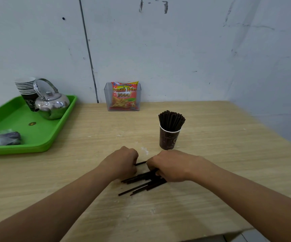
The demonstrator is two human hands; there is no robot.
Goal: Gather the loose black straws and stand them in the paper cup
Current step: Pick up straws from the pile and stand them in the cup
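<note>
A dark brown paper cup [169,139] stands upright on the wooden table, just beyond my hands, with a thick bunch of black straws [171,120] standing in it. Several loose black straws [142,182] lie flat on the table in a rough pile below my hands, their ends pointing to the lower left. My right hand [169,165] is curled down over the right part of the pile, fingers closed on some straws. My left hand [123,160] is curled at the pile's left end, touching a straw; its fingers are hidden under the knuckles.
A green tray [36,135] at the left holds a steel kettle [52,103], a stack of paper cups [27,89] and a plastic bag [3,137]. A clear box with a snack packet [123,96] stands against the wall. The table's front edge runs close to my right arm.
</note>
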